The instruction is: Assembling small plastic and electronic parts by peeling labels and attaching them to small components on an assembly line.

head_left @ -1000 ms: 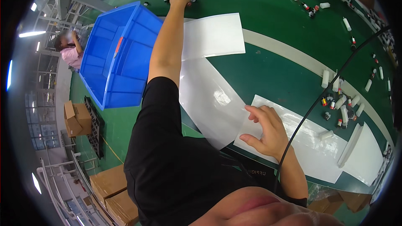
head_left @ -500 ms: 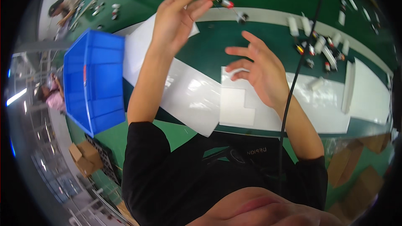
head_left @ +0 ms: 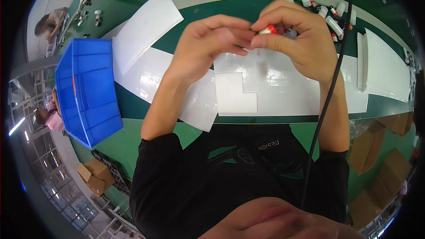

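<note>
Tabletop (head_left: 195, 12) in green stretches across the upper view, with a person's two bare hands raised over it. The right hand (head_left: 305, 40) pinches a small red cylinder (head_left: 268, 29) between thumb and bent fingers; a greyish part (head_left: 290, 33) sits in the same hand, half hidden. The left hand (head_left: 208, 40) comes in from the other side, blurred, its fingers stretched toward the cylinder; whether they touch or grip it cannot be told. Beneath the hands lies a glossy white sheet (head_left: 292, 93), with an L-shaped white card (head_left: 231, 97) on its left end. Just beyond the right hand is a cluster of white tubes (head_left: 334, 25) and small parts. Farther left stands a blue bin (head_left: 99, 102). A black cable (head_left: 330, 88) passes in front of the right forearm. An open cardboard box (head_left: 95, 175) is at lower left.
</note>
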The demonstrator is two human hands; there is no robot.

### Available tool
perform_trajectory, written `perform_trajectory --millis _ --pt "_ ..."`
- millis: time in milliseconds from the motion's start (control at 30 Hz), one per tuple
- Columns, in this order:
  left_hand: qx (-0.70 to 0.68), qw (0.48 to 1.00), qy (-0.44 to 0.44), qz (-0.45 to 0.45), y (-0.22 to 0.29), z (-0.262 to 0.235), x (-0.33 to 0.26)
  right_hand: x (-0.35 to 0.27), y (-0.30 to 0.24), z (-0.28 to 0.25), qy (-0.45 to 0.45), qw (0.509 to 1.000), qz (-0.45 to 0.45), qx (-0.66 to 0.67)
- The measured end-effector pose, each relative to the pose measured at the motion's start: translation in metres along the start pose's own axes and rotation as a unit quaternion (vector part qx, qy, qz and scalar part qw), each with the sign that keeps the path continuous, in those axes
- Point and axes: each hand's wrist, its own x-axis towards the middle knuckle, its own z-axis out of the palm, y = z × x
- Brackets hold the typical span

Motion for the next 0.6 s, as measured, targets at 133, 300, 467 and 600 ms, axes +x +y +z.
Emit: perform_trajectory --millis 133,300,467,600 --pt "-0.007 0.999 -0.015 0.036 -0.01 0.009 0.004 0.01 -0.013 -0.007 -0.075 0.991 -0.037 -0.104" --pt "-0.017 0.999 0.027 0.04 -0.005 0.01 -0.004 0.02 -0.037 0.009 -0.051 0.996 0.01 -0.077" --pt "0.124 0.987 0.102 0.019 -0.004 0.028 -0.004 0.037 -0.027 -0.001 -0.111 0.984 0.066 -0.127" --pt "0.1 0.993 0.054 -0.013 -0.011 0.02 -0.001 0.045 -0.048 0.007 -0.048 0.987 0.149 -0.016"
